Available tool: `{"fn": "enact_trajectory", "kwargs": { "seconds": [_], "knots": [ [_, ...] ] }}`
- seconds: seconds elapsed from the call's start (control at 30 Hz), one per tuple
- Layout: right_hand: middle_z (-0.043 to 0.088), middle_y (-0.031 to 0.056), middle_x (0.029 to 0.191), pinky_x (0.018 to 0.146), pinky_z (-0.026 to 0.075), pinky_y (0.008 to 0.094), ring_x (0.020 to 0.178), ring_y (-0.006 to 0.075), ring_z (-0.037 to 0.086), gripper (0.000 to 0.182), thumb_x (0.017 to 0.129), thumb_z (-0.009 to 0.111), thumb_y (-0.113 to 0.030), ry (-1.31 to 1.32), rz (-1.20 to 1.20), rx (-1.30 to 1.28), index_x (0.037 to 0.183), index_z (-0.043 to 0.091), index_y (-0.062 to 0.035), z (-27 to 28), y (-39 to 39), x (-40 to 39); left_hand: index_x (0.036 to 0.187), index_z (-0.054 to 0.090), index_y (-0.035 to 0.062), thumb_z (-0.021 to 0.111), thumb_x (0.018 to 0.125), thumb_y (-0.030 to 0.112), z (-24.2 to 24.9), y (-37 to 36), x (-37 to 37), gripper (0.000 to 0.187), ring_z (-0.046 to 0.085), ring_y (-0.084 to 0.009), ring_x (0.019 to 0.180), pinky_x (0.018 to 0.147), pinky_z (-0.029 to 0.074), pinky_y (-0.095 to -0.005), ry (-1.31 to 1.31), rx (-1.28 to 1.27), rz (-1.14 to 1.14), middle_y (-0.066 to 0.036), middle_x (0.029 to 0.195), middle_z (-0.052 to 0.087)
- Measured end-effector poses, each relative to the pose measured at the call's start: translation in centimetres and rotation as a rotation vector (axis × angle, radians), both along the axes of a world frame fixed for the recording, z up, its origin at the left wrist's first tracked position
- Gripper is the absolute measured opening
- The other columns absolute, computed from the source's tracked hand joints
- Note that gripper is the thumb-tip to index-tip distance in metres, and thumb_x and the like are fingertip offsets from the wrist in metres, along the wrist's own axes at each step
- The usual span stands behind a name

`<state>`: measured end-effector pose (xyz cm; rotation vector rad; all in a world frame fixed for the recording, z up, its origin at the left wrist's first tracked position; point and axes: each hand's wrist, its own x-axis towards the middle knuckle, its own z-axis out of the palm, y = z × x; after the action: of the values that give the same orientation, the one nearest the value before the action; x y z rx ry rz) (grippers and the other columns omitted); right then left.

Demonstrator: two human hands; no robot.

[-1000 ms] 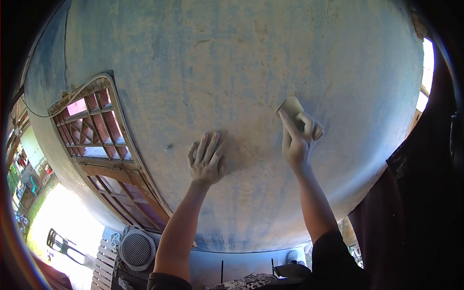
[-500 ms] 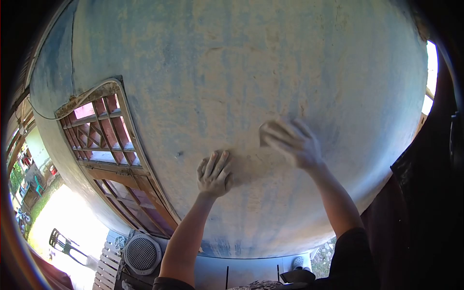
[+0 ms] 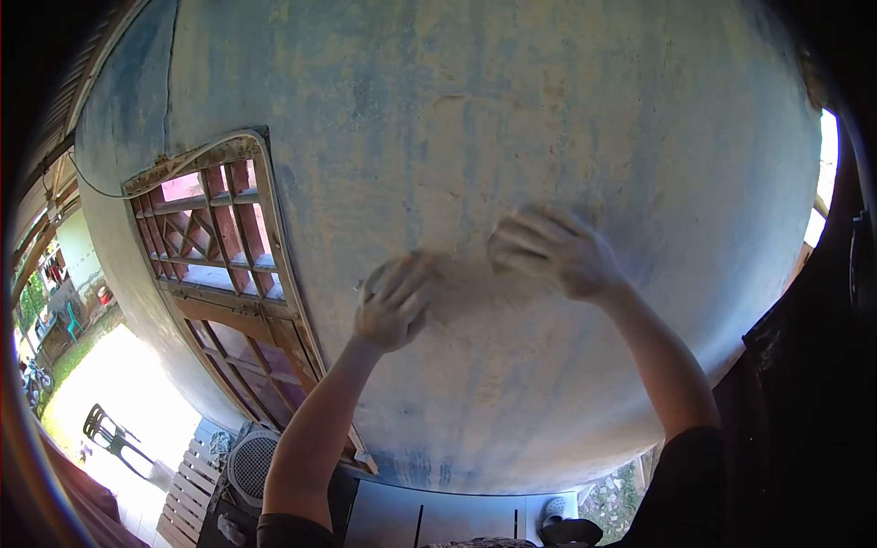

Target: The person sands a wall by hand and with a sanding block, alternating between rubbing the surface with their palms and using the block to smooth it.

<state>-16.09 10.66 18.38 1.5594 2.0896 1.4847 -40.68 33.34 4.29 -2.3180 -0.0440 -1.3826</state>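
Note:
A patchy blue and beige wall (image 3: pixel 512 393) fills most of the head view. Against it, left of centre, lies my left hand (image 3: pixel 397 301), palm to the surface with its fingers somewhat apart and nothing visible in it. To the right, my right hand (image 3: pixel 557 251) is bent around a dark, flat block, pressed to the wall; motion blurs its fingers, and only the block's edge shows beneath them. Both hands look pale and dusty. Between them the wall has a smooth brownish patch.
At left is a wooden-framed window (image 3: pixel 206 228) with a cable (image 3: pixel 100 190) over it. A round speaker (image 3: pixel 253 468) and a slatted bench (image 3: pixel 190 493) stand below. A dark chair (image 3: pixel 117 440) is outside at lower left. A dark cloth (image 3: pixel 795 393) hangs at right.
My left hand has moved up and left along the wall. My right hand, still on the block, has shifted slightly up relative to the wall's lower edge. The view has turned a little.

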Motion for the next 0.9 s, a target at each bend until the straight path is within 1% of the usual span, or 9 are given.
{"fn": "enact_trajectory", "kwargs": {
  "seconds": [0.2, 0.3, 0.37, 0.5, 0.6, 0.63, 0.77, 0.87, 0.9],
  "knots": [
    [0.033, -0.0038, 0.169, 0.129, 0.021, 0.0452, 0.154, 0.0205, 0.033, 0.043, 0.104, 0.058, -0.025, 0.348, 0.058, 0.775, 0.146, 0.058, -0.0336, 6.9, -0.6, 1.1, 0.139, 0.060, 0.0182, 0.057, 0.095, 0.021, 4.3, 2.0, -1.3, 0.044, 0.044, -0.0324, 0.148, 0.118, 0.029, -0.0517, -0.254, -0.013, 0.133, -0.009, 0.158, 0.051],
    [0.032, -0.0027, 0.169, 0.130, 0.018, 0.0443, 0.156, 0.0211, 0.029, 0.045, 0.105, 0.055, -0.036, 0.351, -0.065, 0.879, 0.151, 0.052, -0.0369, 6.4, 2.6, -2.1, 0.138, 0.061, 0.0171, 0.054, 0.096, 0.022, 3.6, 2.3, -0.7, 0.044, 0.043, -0.0335, 0.148, 0.118, 0.030, -0.0528, -0.310, 0.004, 0.133, -0.010, 0.156, 0.052],
    [0.032, -0.0029, 0.169, 0.130, 0.017, 0.0448, 0.156, 0.0211, 0.027, 0.046, 0.106, 0.054, -0.039, 0.313, -0.032, 0.715, 0.151, 0.051, -0.0379, 5.3, 4.0, -4.8, 0.142, 0.059, 0.0253, 0.052, 0.098, 0.024, 3.3, 2.5, -0.8, 0.045, 0.043, -0.0259, 0.148, 0.119, 0.032, -0.0495, -0.319, -0.025, 0.121, -0.003, 0.159, 0.050],
    [0.029, -0.0036, 0.170, 0.131, 0.015, 0.0458, 0.157, 0.0214, 0.025, 0.050, 0.104, 0.054, -0.047, 0.192, 0.064, 0.261, 0.152, 0.048, -0.0400, 1.2, 6.7, -7.5, 0.142, 0.059, 0.0251, 0.050, 0.099, 0.023, 3.4, 2.6, -1.0, 0.044, 0.044, -0.0247, 0.148, 0.119, 0.034, -0.0479, -0.313, -0.014, 0.096, -0.002, 0.159, 0.049],
    [0.032, -0.0027, 0.169, 0.130, 0.016, 0.0453, 0.156, 0.0216, 0.026, 0.050, 0.103, 0.055, -0.048, 0.171, 0.090, 0.115, 0.151, 0.051, -0.0381, 0.0, 7.3, -7.9, 0.142, 0.059, 0.0253, 0.050, 0.100, 0.023, 3.0, 3.0, -1.2, 0.043, 0.043, -0.0232, 0.149, 0.119, 0.034, -0.0464, -0.304, -0.021, 0.067, -0.002, 0.160, 0.049],
    [0.032, -0.0027, 0.169, 0.130, 0.016, 0.0453, 0.156, 0.0216, 0.026, 0.050, 0.103, 0.055, -0.048, 0.178, 0.086, 0.121, 0.151, 0.051, -0.0381, 0.4, 7.1, -8.1, 0.136, 0.063, 0.0177, 0.051, 0.098, 0.021, 3.1, 2.8, -1.3, 0.040, 0.046, -0.0277, 0.146, 0.118, 0.034, -0.0476, -0.300, 0.005, 0.073, -0.006, 0.155, 0.054],
    [0.036, 0.0003, 0.167, 0.128, 0.018, 0.0502, 0.156, 0.0266, 0.028, 0.045, 0.107, 0.052, -0.040, 0.483, -0.023, 0.886, 0.151, 0.054, -0.0334, 4.4, 7.0, -7.1, 0.136, 0.064, 0.0217, 0.051, 0.098, 0.020, 3.0, 3.0, -1.1, 0.040, 0.049, -0.0235, 0.144, 0.116, 0.036, -0.0448, -0.342, 0.015, 0.060, -0.003, 0.154, 0.055],
    [0.034, 0.0019, 0.169, 0.127, 0.018, 0.0539, 0.156, 0.0302, 0.027, 0.045, 0.107, 0.052, -0.037, 0.528, -0.023, 1.132, 0.151, 0.054, -0.0322, 3.8, 9.9, -8.9, 0.137, 0.063, 0.0218, 0.051, 0.098, 0.020, 3.0, 3.0, -1.3, 0.040, 0.050, -0.0236, 0.144, 0.116, 0.037, -0.0437, -0.343, 0.018, 0.040, -0.003, 0.154, 0.056],
    [0.033, 0.0021, 0.169, 0.127, 0.017, 0.0545, 0.157, 0.0306, 0.026, 0.046, 0.106, 0.054, -0.038, 0.490, -0.092, 1.057, 0.152, 0.053, -0.0346, 3.2, 10.9, -10.3, 0.137, 0.063, 0.0218, 0.051, 0.098, 0.020, 3.0, 3.1, -1.4, 0.040, 0.050, -0.0236, 0.144, 0.116, 0.037, -0.0437, -0.336, 0.018, 0.034, -0.003, 0.154, 0.056]
  ]
}}
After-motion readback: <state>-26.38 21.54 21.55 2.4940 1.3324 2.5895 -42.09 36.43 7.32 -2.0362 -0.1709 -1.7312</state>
